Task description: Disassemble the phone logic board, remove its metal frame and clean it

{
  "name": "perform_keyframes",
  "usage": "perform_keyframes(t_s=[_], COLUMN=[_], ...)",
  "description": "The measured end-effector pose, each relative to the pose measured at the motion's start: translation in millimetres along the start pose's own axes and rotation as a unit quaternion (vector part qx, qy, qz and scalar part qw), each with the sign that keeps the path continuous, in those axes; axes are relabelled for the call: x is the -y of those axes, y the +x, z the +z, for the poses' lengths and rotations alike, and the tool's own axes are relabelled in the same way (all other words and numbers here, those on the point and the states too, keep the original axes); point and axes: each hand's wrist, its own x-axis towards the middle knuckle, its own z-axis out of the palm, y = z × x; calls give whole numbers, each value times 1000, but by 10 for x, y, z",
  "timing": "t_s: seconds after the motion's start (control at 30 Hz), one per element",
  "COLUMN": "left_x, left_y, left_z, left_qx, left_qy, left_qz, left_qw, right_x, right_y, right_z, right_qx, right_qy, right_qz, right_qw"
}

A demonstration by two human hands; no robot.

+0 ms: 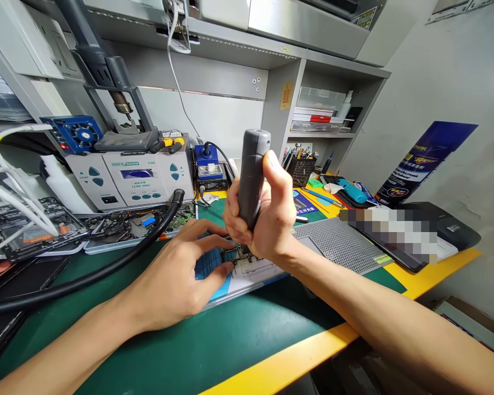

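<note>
My right hand [274, 211] is wrapped in a fist around a thick dark grey tool handle [254, 170], thumb along its side. The handle stands nearly upright, and its lower end is hidden behind my fist, so its kind does not show. My left hand [181, 269] rests low with thumb and fingertips closed about a small dark circuit board [230, 255]. That board lies on a flat blue-and-white surface [218, 295], directly below and left of my right fist. Part of the board is covered by my fingers and right hand.
A hot air station [138, 181] stands back left, its black hose [148, 241] crossing the green mat [247, 334]. Trays of circuit boards [127, 225] lie before it. To the right are a grey perforated mat [337, 244], a spray can [420, 164] and a pen holder [302, 170].
</note>
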Motion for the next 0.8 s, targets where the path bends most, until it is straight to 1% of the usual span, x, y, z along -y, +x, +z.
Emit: perform_keyframes(t_s=[0.13,0.3,0.4,0.5,0.67,0.8], left_x=[4,-3,-24,-45,-38,-16], left_y=[-2,-6,-6,-15,-34,-30], left_z=[1,8,1,-19,-35,-34], left_qx=[-3,-12,-13,0,35,72], left_qy=[4,8,16,27,47,72], left_qz=[8,4,-2,1,-12,-15], left_qw=[1000,1000,1000,1000,998,995], right_x=[-20,64,195,301,338,332], right_y=[-5,-13,12,69,189,261], right_z=[5,19,-40,-189,-504,-657], right_qx=[13,5,-52,-108,-157,-203], right_qy=[29,47,82,95,90,97], right_qz=[-19,11,-14,-51,-54,-47], right_qw=[999,999,995,988,982,973])
